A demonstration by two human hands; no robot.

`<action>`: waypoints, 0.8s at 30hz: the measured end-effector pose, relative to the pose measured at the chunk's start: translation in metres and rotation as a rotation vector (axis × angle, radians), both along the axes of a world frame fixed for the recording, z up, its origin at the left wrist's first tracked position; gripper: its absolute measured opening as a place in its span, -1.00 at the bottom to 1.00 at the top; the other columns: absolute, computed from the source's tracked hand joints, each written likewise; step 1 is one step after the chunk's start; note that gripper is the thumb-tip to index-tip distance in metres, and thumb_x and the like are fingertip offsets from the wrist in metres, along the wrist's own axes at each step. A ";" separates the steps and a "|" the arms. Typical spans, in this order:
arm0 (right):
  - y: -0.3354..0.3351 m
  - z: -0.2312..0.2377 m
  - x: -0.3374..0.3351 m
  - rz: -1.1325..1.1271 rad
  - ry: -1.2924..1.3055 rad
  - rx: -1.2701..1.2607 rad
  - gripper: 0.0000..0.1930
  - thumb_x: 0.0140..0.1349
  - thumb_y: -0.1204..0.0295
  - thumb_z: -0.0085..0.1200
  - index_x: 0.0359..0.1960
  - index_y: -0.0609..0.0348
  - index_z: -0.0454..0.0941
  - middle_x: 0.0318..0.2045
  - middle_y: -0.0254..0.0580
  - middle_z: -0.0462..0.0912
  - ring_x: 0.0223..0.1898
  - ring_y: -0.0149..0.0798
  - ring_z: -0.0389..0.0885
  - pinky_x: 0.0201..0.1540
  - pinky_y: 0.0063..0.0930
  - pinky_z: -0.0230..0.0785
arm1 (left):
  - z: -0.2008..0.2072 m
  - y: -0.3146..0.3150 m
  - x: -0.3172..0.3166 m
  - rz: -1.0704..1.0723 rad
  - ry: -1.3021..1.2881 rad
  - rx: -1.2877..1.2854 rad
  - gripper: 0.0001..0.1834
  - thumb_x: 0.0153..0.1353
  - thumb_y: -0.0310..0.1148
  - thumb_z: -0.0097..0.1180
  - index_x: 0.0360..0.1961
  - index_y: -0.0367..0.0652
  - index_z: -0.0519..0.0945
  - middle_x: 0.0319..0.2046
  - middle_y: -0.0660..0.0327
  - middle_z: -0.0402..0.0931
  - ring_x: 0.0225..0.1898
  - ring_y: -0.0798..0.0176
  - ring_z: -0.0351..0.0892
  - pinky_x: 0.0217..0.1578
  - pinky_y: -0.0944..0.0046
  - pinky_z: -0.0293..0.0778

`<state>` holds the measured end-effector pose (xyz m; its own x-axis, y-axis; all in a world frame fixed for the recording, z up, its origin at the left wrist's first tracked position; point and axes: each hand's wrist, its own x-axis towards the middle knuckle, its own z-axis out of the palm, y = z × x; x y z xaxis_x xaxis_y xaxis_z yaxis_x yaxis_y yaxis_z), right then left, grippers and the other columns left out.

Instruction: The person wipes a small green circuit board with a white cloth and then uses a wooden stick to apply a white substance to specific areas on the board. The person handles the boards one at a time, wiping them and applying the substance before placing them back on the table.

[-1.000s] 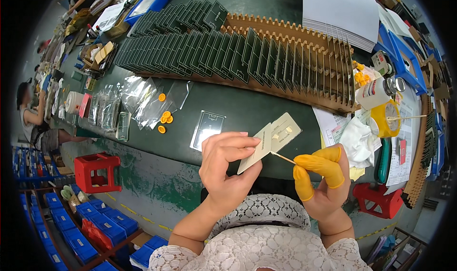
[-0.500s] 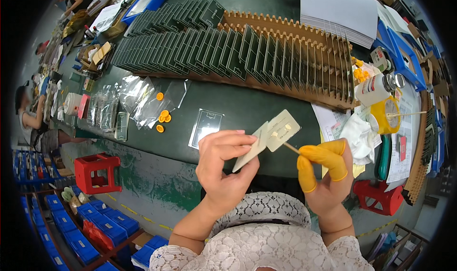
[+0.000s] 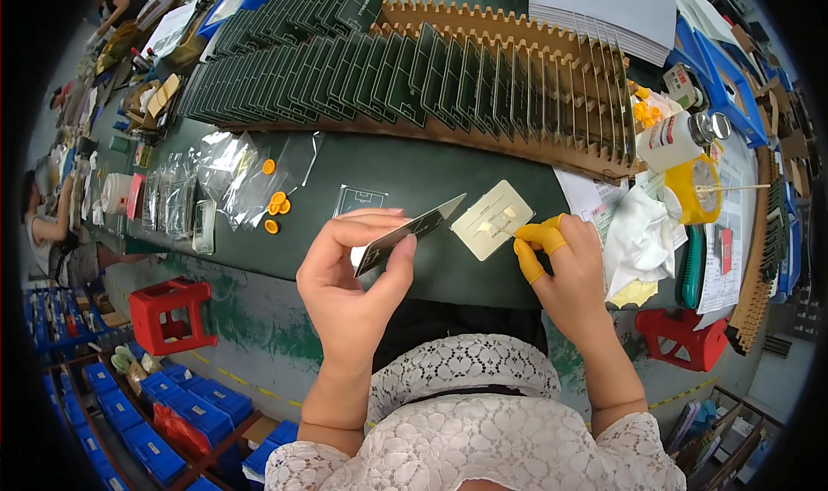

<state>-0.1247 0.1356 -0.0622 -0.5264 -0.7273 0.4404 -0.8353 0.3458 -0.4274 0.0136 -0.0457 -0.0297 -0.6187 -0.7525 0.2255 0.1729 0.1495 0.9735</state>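
My left hand (image 3: 349, 271) pinches a thin dark green panel (image 3: 414, 230) with pale outline lines, tilted above the table's near edge. To the right of it, a cream card-like panel (image 3: 492, 213) with small print appears to lie on the green table. Yellow finger covers sit on the thumb and fingers of my right hand (image 3: 565, 262). Those fingers are closed at the cream panel's lower right edge, round a thin stick (image 3: 509, 233) that mostly hides behind them. Another dark panel (image 3: 360, 200) lies flat just beyond my left hand.
Slotted brown racks (image 3: 517, 146) hold rows of dark green panels across the back. Orange finger covers (image 3: 278, 202) and clear bags (image 3: 228, 168) lie left. A white bottle (image 3: 673, 142), yellow tape roll (image 3: 690, 189) and crumpled white cloth (image 3: 638, 245) stand right. Red stools (image 3: 170, 312) flank the table.
The panel in my left hand has turned from its pale face to its dark green face and moved left, away from the cream panel. My right hand has come closer over the cream panel.
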 end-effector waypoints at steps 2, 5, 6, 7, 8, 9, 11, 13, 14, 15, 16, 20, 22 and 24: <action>0.000 -0.001 0.000 0.003 0.006 0.016 -0.81 0.01 0.54 0.31 -0.34 0.22 0.58 -0.44 -0.18 0.43 -0.40 -0.10 0.39 -0.33 -0.24 0.19 | 0.002 0.001 -0.002 0.004 -0.024 -0.075 -0.79 -0.02 -0.74 0.25 -0.36 -0.25 0.59 -0.29 0.15 0.68 -0.09 0.20 0.61 0.05 0.21 0.45; -0.001 -0.001 -0.001 0.012 0.018 0.027 -0.82 0.01 0.54 0.31 -0.34 0.22 0.58 -0.44 -0.18 0.43 -0.39 -0.10 0.40 -0.32 -0.24 0.20 | 0.001 0.001 -0.005 0.002 -0.060 -0.193 -0.79 -0.05 -0.73 0.26 -0.38 -0.23 0.60 -0.31 0.19 0.71 -0.08 0.16 0.61 0.04 0.19 0.45; -0.002 -0.001 -0.001 0.017 0.023 0.027 -0.82 0.01 0.53 0.31 -0.34 0.22 0.58 -0.44 -0.18 0.43 -0.39 -0.10 0.40 -0.32 -0.24 0.20 | 0.001 0.001 -0.005 0.002 -0.072 -0.233 -0.79 -0.06 -0.73 0.27 -0.39 -0.22 0.61 -0.31 0.20 0.71 -0.07 0.15 0.61 0.04 0.19 0.46; -0.001 0.000 -0.001 0.010 0.017 0.040 -0.82 0.01 0.53 0.31 -0.34 0.22 0.58 -0.44 -0.18 0.43 -0.39 -0.10 0.40 -0.31 -0.24 0.20 | 0.001 0.002 -0.006 -0.002 -0.073 -0.242 -0.79 -0.06 -0.72 0.27 -0.39 -0.22 0.61 -0.31 0.21 0.71 -0.07 0.15 0.61 0.04 0.19 0.46; -0.002 0.001 0.000 0.011 0.008 0.044 -0.82 0.01 0.53 0.31 -0.34 0.22 0.58 -0.44 -0.18 0.43 -0.39 -0.10 0.40 -0.31 -0.24 0.20 | 0.001 0.002 -0.006 0.001 -0.079 -0.257 -0.79 -0.06 -0.71 0.28 -0.40 -0.21 0.61 -0.31 0.21 0.71 -0.07 0.15 0.61 0.03 0.19 0.46; -0.002 0.002 0.001 0.012 0.000 0.049 -0.82 0.01 0.53 0.31 -0.34 0.22 0.58 -0.44 -0.18 0.43 -0.38 -0.10 0.40 -0.31 -0.24 0.20 | 0.001 0.003 -0.006 0.005 -0.085 -0.273 -0.79 -0.06 -0.71 0.28 -0.40 -0.21 0.62 -0.31 0.22 0.72 -0.07 0.15 0.61 0.03 0.19 0.46; -0.002 0.005 0.001 0.006 -0.002 0.051 -0.81 0.01 0.53 0.31 -0.33 0.22 0.59 -0.44 -0.19 0.43 -0.38 -0.09 0.40 -0.30 -0.24 0.20 | 0.001 0.003 -0.008 -0.007 -0.080 -0.263 -0.80 -0.06 -0.70 0.29 -0.40 -0.20 0.63 -0.31 0.22 0.72 -0.08 0.16 0.61 0.03 0.20 0.46; -0.001 0.004 0.003 -0.002 -0.003 0.074 -0.81 0.00 0.54 0.31 -0.33 0.21 0.59 -0.43 -0.20 0.43 -0.38 -0.09 0.40 -0.29 -0.23 0.20 | 0.000 0.003 -0.007 -0.013 -0.084 -0.249 -0.82 -0.05 -0.68 0.30 -0.40 -0.21 0.64 -0.30 0.22 0.72 -0.08 0.17 0.61 0.01 0.21 0.47; -0.001 0.004 0.004 -0.003 -0.005 0.081 -0.81 0.00 0.53 0.31 -0.33 0.21 0.59 -0.43 -0.19 0.44 -0.37 -0.09 0.41 -0.29 -0.23 0.20 | 0.000 0.003 -0.007 -0.021 -0.085 -0.230 -0.82 -0.05 -0.68 0.30 -0.40 -0.21 0.65 -0.30 0.22 0.72 -0.08 0.17 0.61 0.01 0.22 0.47; -0.001 0.005 0.005 -0.005 -0.008 0.088 -0.81 0.00 0.53 0.31 -0.32 0.21 0.59 -0.42 -0.19 0.44 -0.36 -0.08 0.41 -0.28 -0.23 0.20 | 0.001 0.003 -0.006 -0.029 -0.086 -0.211 -0.82 -0.04 -0.68 0.30 -0.40 -0.21 0.65 -0.30 0.22 0.72 -0.07 0.18 0.61 0.00 0.22 0.47; -0.001 0.006 0.005 -0.008 -0.011 0.095 -0.81 0.01 0.52 0.31 -0.32 0.21 0.59 -0.42 -0.19 0.45 -0.36 -0.08 0.41 -0.28 -0.23 0.20 | 0.002 0.003 -0.005 -0.039 -0.086 -0.192 -0.83 -0.04 -0.67 0.30 -0.40 -0.22 0.65 -0.30 0.23 0.72 -0.07 0.18 0.61 0.00 0.22 0.47; 0.002 0.017 0.006 -0.023 -0.136 -0.055 -0.81 0.03 0.59 0.30 -0.29 0.20 0.61 -0.41 -0.19 0.49 -0.38 -0.15 0.44 -0.31 -0.33 0.26 | 0.001 0.005 -0.004 -0.078 -0.105 -0.198 -0.80 -0.02 -0.73 0.25 -0.40 -0.24 0.57 -0.31 0.14 0.70 -0.03 0.16 0.60 0.05 0.19 0.43; 0.004 0.028 0.014 -0.055 -0.258 -0.193 -0.80 0.05 0.64 0.28 -0.27 0.20 0.62 -0.40 -0.18 0.51 -0.40 -0.19 0.45 -0.34 -0.40 0.29 | -0.001 0.007 -0.005 -0.059 -0.098 -0.262 -0.80 -0.03 -0.73 0.27 -0.40 -0.23 0.58 -0.30 0.15 0.71 -0.04 0.16 0.60 0.05 0.20 0.43; 0.006 0.040 0.020 0.002 -0.302 -0.294 -0.77 0.04 0.65 0.30 -0.24 0.21 0.63 -0.40 -0.17 0.53 -0.40 -0.24 0.46 -0.38 -0.48 0.32 | -0.003 0.010 -0.006 -0.032 -0.090 -0.341 -0.78 -0.06 -0.71 0.29 -0.39 -0.20 0.61 -0.28 0.19 0.72 -0.06 0.15 0.60 0.03 0.21 0.44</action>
<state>-0.1047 0.1417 -0.0224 -0.6623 -0.5949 0.4555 -0.6581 0.1713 -0.7332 0.0076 -0.0355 -0.0325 -0.6696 -0.6232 0.4040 0.0990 0.4643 0.8801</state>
